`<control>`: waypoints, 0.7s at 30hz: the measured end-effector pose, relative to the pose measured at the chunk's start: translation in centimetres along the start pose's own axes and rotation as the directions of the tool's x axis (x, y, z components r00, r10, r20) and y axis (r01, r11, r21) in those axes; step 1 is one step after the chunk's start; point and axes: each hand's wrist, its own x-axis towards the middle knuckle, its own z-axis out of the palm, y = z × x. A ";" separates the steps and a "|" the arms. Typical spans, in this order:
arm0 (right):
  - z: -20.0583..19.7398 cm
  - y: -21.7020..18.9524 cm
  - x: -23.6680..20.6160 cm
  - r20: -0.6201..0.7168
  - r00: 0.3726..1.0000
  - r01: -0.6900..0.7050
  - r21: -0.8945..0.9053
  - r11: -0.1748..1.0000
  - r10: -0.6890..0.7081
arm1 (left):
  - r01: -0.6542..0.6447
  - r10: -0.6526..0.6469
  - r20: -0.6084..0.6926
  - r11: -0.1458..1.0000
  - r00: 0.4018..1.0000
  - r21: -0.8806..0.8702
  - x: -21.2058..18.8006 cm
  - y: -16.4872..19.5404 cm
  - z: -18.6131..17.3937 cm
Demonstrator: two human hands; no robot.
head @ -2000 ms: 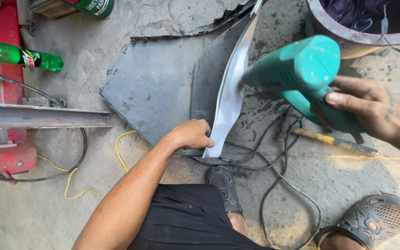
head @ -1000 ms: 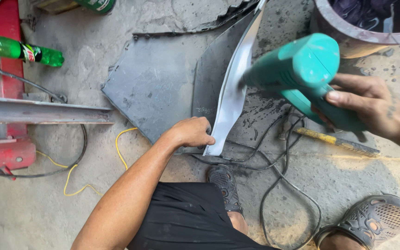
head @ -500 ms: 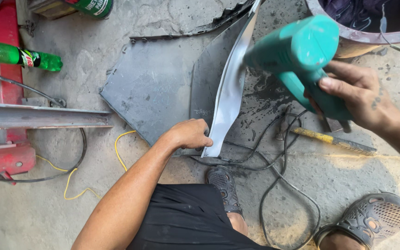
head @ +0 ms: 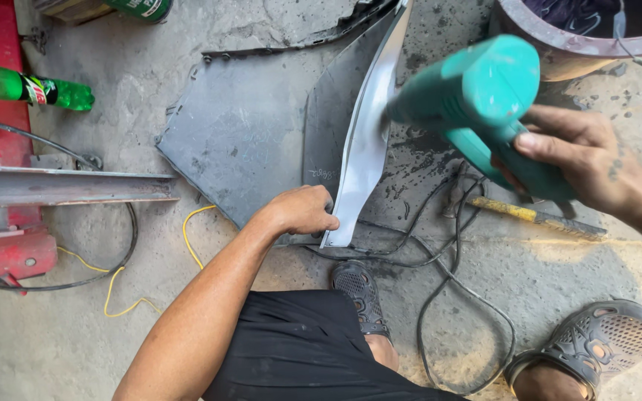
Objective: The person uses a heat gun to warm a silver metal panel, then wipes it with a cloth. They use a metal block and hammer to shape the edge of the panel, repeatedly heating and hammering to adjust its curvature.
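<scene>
Left hand [head: 302,210], fingers curled, pins the near end of the pale strip [head: 368,134], whose long axis runs away along the grey panel [head: 239,134] on the floor, while right hand [head: 577,160], fingers wrapped, aims the green heat gun [head: 477,89] at its middle

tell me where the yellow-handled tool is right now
In the head view the yellow-handled tool lies on the concrete floor at right, just below the right hand and its teal heat gun.

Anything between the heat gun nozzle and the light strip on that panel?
Nothing visible. The right hand aims the green heat gun straight at the light strip; the gap looks open. The left hand holds the strip's lower end, below the nozzle.
</scene>
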 end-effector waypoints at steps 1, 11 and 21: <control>0.2 -0.1 0.2 -0.031 0.999 0.023 0.004 1.000 -0.023 | 0.013 -0.013 0.007 1.000 1.000 -0.003 0.0 0.1 0.0; 0.7 -0.9 0.9 -0.010 0.999 0.041 0.010 0.999 -0.041 | 0.032 -0.032 -0.001 0.999 0.999 -0.003 -0.5 0.3 -0.3; 0.2 -0.3 -0.2 0.086 0.996 0.038 -0.013 0.999 -0.037 | 0.038 -0.039 0.019 0.999 0.999 0.007 -0.4 0.3 -0.3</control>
